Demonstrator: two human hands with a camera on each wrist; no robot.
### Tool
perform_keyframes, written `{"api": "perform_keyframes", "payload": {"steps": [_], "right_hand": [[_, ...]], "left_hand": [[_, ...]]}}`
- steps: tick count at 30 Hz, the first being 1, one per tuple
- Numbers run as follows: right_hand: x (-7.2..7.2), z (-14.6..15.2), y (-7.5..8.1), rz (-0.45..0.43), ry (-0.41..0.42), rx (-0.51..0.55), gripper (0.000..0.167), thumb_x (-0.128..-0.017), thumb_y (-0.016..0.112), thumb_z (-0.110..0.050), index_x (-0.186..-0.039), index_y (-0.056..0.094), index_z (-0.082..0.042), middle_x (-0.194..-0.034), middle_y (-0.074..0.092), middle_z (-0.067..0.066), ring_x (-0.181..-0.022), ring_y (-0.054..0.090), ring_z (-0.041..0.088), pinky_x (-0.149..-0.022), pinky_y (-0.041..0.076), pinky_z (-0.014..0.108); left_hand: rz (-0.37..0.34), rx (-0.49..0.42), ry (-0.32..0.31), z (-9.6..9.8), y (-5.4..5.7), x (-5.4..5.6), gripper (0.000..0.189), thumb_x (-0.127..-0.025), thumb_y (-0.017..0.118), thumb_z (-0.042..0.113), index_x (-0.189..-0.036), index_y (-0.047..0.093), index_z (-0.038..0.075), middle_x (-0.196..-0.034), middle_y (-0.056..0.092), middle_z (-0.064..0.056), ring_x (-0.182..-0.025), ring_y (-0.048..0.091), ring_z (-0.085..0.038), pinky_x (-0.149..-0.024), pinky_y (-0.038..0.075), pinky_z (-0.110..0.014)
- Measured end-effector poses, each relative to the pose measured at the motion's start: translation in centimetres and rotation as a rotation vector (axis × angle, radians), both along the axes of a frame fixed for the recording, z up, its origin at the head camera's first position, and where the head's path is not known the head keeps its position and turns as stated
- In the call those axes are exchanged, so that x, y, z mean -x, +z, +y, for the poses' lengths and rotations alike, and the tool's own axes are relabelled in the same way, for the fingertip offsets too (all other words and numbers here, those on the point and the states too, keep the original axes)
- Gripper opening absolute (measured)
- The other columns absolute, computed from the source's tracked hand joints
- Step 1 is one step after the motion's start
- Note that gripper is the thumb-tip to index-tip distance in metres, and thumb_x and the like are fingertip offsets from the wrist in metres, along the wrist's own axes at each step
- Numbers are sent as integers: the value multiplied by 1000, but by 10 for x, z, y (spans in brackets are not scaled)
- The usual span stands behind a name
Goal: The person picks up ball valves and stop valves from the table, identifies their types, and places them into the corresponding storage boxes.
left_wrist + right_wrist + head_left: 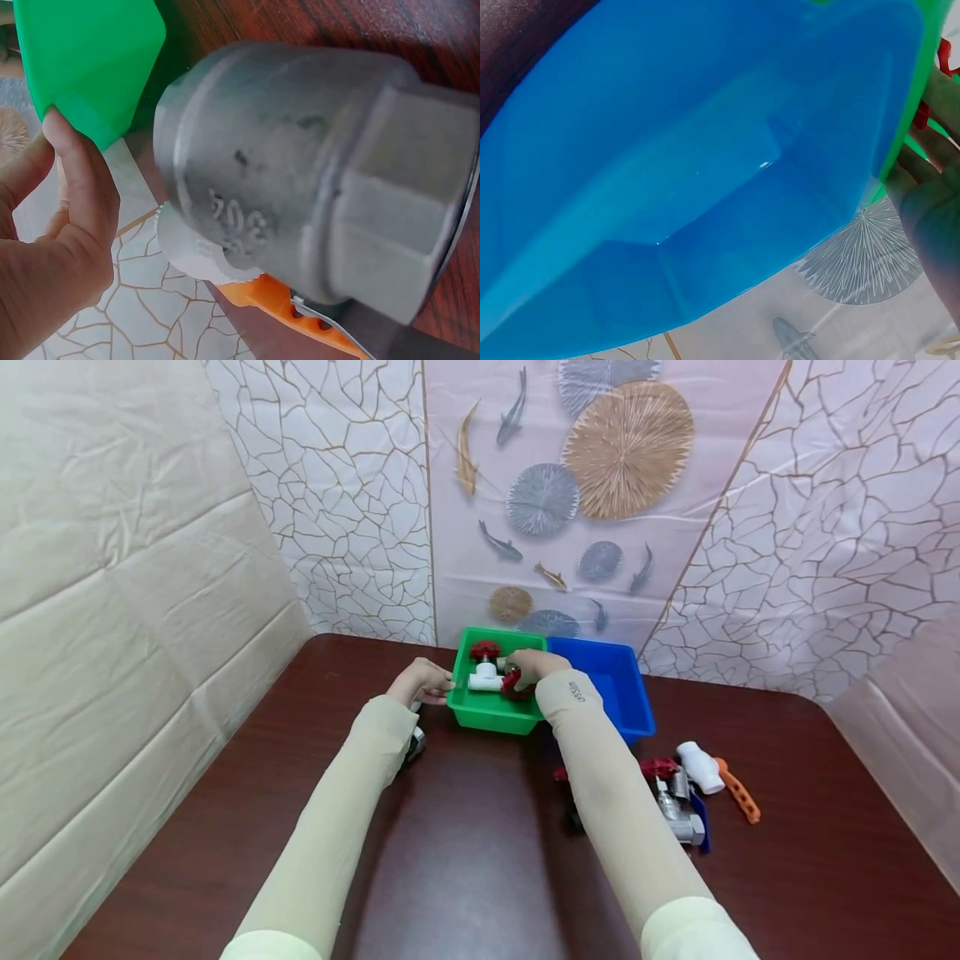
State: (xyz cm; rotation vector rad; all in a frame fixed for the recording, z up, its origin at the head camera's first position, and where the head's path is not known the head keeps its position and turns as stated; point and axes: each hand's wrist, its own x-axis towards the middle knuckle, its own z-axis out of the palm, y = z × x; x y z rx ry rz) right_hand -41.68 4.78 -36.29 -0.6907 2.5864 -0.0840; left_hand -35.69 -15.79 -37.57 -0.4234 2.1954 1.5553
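My left hand [426, 681] is at the left wall of a green plastic bin [495, 722], thumb and forefinger pinching its rim in the left wrist view. Inside that bin, my right hand [528, 665] holds a valve with a red handwheel [513, 683]; the hand and sleeve cover part of it. Beside it lies a white plastic valve [486, 677] with a red wheel on top. The right wrist view shows the fingers [922, 161] behind the green wall, near red wheel parts.
A blue bin [618, 693] adjoins the green one. Right of my right forearm lie metal valves [678, 814] and a white valve [701, 767] with an orange lever [738, 791]. By my left wrist, a metal ball valve [300, 165] fills much of the left wrist view.
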Motion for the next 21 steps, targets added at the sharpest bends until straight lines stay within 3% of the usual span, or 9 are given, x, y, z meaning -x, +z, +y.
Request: {"api": "perform_keyframes", "payload": {"steps": [3, 9, 18, 21], "right_hand": [[0, 0, -1, 14, 19, 13, 46, -91, 62, -13, -135, 50, -7, -136, 51, 13, -124, 49, 28, -99, 45, 42], [-2, 5, -3, 34, 37, 54, 45, -91, 62, -11, -134, 51, -4, -134, 53, 16, -123, 50, 30, -99, 45, 42], [-5, 14, 1, 79, 99, 107, 47, -90, 63, -8, -135, 49, -1, -134, 54, 17, -122, 51, 31, -99, 46, 42], [-6, 17, 6, 99, 97, 143, 50, -90, 63, -8, -137, 47, 0, -137, 50, 19, -126, 47, 34, -102, 43, 45]], "left_hand": [[4, 4, 0, 0, 1, 0, 35, -92, 56, 1, -126, 57, -1, -84, 55, -7, -63, 55, -13, -75, 56, -26], [-7, 6, 5, 3, 0, 2, 34, -92, 56, 0, -126, 57, -1, -82, 55, -7, -65, 56, -14, -66, 55, -23], [-17, 21, -12, 6, 2, -1, 36, -93, 55, 3, -129, 55, 0, -110, 58, -13, -73, 57, -16, -69, 55, -23], [-20, 26, -6, 5, 3, -1, 36, -93, 55, 2, -129, 55, 0, -107, 58, -13, -74, 56, -17, -65, 54, -21]]}}
